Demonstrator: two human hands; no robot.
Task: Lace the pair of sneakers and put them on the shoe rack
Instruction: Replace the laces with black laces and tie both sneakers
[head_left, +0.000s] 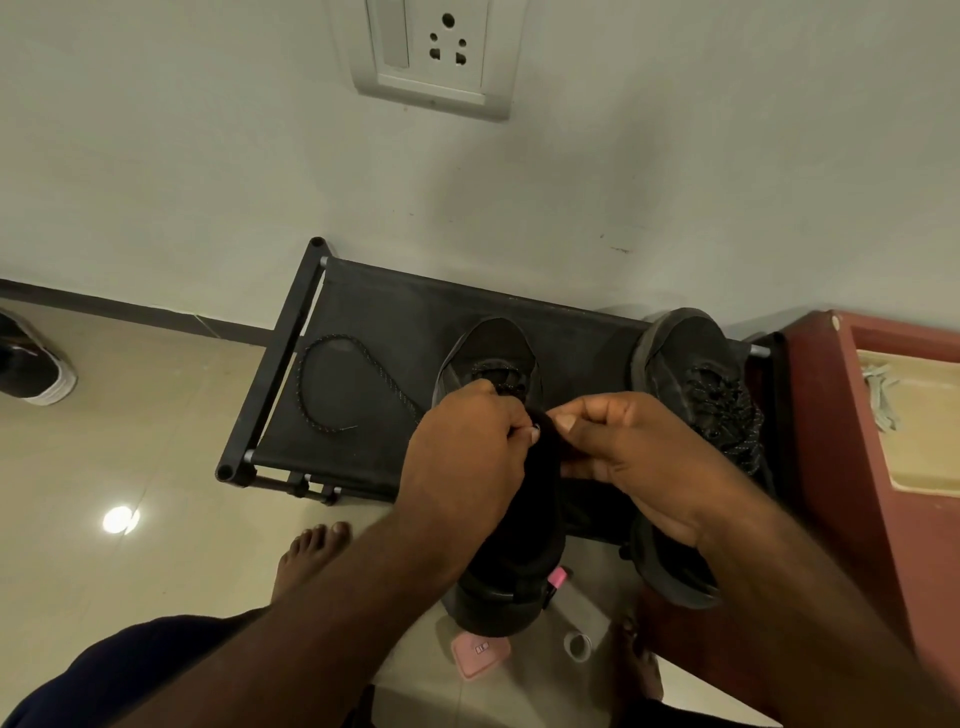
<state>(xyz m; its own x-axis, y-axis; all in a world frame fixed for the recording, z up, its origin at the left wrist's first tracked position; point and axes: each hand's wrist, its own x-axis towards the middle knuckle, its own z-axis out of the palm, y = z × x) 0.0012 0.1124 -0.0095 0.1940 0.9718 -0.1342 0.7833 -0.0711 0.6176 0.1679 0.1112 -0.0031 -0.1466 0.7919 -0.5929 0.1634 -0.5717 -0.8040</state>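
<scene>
Your shoe rack (374, 312) stands against the far wall. Both sneakers lie lengthwise on top, toes toward the wall. The right sneaker (685, 353) sits laced at the rack's right end. A lace (332, 338) loops left of the left sneaker (491, 343). Your left hand (467, 431) and right hand (634, 441) curl tight, pinching that sneaker at its tongue.

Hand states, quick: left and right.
Left hand: closed, pinching the middle sneaker at its top edge.
Right hand: closed, pinching the same sneaker's top edge from the other side.
</scene>
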